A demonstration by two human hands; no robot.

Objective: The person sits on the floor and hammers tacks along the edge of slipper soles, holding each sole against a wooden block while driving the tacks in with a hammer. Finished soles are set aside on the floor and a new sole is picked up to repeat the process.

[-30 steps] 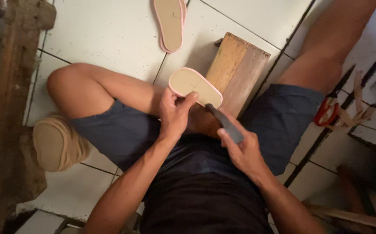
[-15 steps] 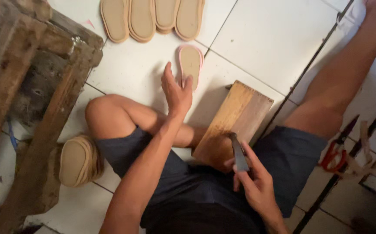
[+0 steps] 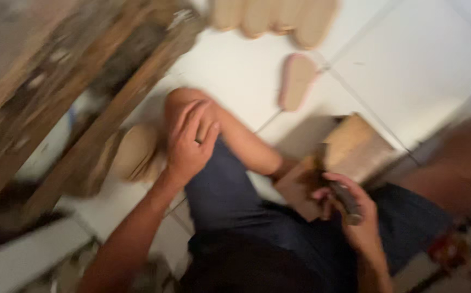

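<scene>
The picture is blurred by motion. My left hand [image 3: 190, 142] is spread over my bent left knee, fingers apart, holding nothing. My right hand [image 3: 349, 209] is closed round a dark-handled knife [image 3: 344, 199] beside a wooden block [image 3: 349, 146] that sits between my legs. A tan shoe sole with a pink edge [image 3: 296, 81] lies on the white tiled floor beyond the block. A stack of tan soles [image 3: 132, 154] rests by my left knee, just left of my left hand.
A row of several more tan soles [image 3: 279, 15] lies at the top. A rough wooden frame [image 3: 83, 81] fills the left side. Something red [image 3: 441, 247] lies at the lower right.
My left hand let go of the pink-edged sole on the floor and drew back onto my knee. The view swung left and down. My right hand kept the knife by the block.
</scene>
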